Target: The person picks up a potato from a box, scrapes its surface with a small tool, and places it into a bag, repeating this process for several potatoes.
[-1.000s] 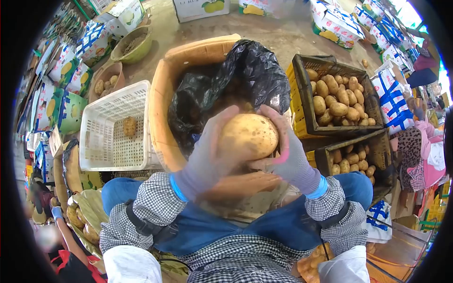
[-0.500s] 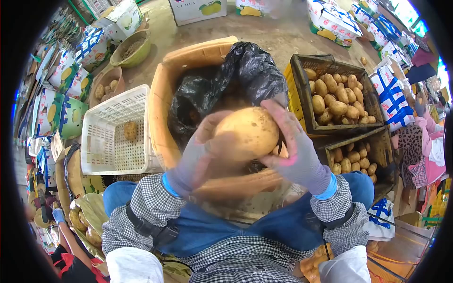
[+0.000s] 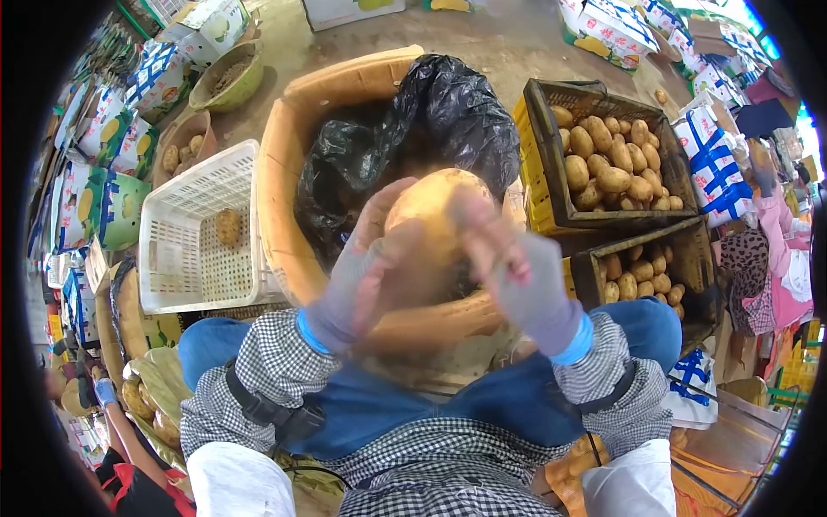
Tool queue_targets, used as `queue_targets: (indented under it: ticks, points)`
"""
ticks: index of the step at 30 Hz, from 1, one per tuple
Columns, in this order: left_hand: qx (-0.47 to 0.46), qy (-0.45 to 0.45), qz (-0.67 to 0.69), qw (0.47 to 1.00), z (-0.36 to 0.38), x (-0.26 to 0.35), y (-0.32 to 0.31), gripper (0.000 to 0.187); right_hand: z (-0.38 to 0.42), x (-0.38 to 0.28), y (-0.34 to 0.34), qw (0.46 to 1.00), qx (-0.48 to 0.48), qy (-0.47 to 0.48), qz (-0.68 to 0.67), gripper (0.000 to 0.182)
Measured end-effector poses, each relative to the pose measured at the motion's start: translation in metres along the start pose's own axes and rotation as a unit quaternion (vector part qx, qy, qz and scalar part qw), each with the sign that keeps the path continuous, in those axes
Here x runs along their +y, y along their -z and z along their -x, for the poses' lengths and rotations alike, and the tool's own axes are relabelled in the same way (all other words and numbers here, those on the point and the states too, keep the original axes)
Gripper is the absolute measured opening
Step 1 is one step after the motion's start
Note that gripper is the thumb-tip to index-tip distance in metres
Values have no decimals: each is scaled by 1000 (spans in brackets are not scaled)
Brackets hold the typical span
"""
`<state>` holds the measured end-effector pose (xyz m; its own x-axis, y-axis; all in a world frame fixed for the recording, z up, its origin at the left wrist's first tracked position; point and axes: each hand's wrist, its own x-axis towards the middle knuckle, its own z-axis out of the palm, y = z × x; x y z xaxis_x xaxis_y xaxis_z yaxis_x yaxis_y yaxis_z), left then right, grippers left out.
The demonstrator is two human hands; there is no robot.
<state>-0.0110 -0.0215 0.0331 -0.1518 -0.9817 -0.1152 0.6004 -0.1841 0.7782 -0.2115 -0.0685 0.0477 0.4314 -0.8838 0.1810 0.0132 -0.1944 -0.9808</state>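
A large yellow potato [image 3: 437,207] is held up in front of me, over a tub lined with a black plastic bag [image 3: 457,108]. My left hand [image 3: 372,263], in a grey and pink glove, is closed around the potato's left side. My right hand [image 3: 510,257], gloved alike and blurred by motion, has its fingers bent and pressed against the potato's right side. The orange-tan tub [image 3: 280,185] stands between my knees; its dark inside is partly covered by the bag and the hands.
To the left, a white plastic crate [image 3: 159,246] holds a single potato [image 3: 227,227]. On the right are two dark crates of potatoes, the upper crate [image 3: 541,129] and the lower crate [image 3: 708,289]. Printed cartons [image 3: 607,30] and a green basin [image 3: 250,82] stand farther back. Another person's arm [image 3: 129,431] shows at lower left.
My right hand has shifted left and its fingers have curled in over the potato's right side. The left hand keeps its hold. The potato is turned more upright, and the view has shifted slightly.
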Motion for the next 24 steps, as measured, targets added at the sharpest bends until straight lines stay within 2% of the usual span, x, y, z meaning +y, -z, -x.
queue_targets:
  ticks: [2,3,5,8,10,12,14,16,17,19,21,24]
  points:
    - [15,21,26,999,-1,-1,-3,50,6,1,-15,958,-24,176,227,38]
    - [22,35,37,998,0,0,-4,49,9,0,-9,970,-49,62,229,37]
    - [41,49,46,997,1,3,-11,47,-2,-1,-7,987,38,8,153,37]
    - [57,58,69,994,0,-1,-11,44,2,6,-9,987,31,55,150,36]
    - [51,71,107,990,0,-2,-11,43,12,8,-13,971,-62,114,201,37]
    - [31,97,165,981,0,2,-14,43,12,10,-11,983,-2,16,183,33]
    - [1,122,240,963,-1,3,-15,43,-4,7,-8,986,113,-93,75,23]
    - [-15,127,284,950,-2,3,-14,43,-2,17,-15,989,113,-7,97,22]
    - [-14,123,291,949,-3,0,-10,44,5,18,-24,990,100,7,102,22]
    - [-7,127,305,944,-2,-7,-3,44,7,26,-28,965,53,150,209,32]
    - [-3,143,317,938,-3,-8,2,43,8,16,-22,984,39,76,155,33]
    - [15,134,336,932,-3,-4,-9,42,4,17,-22,989,62,17,130,32]
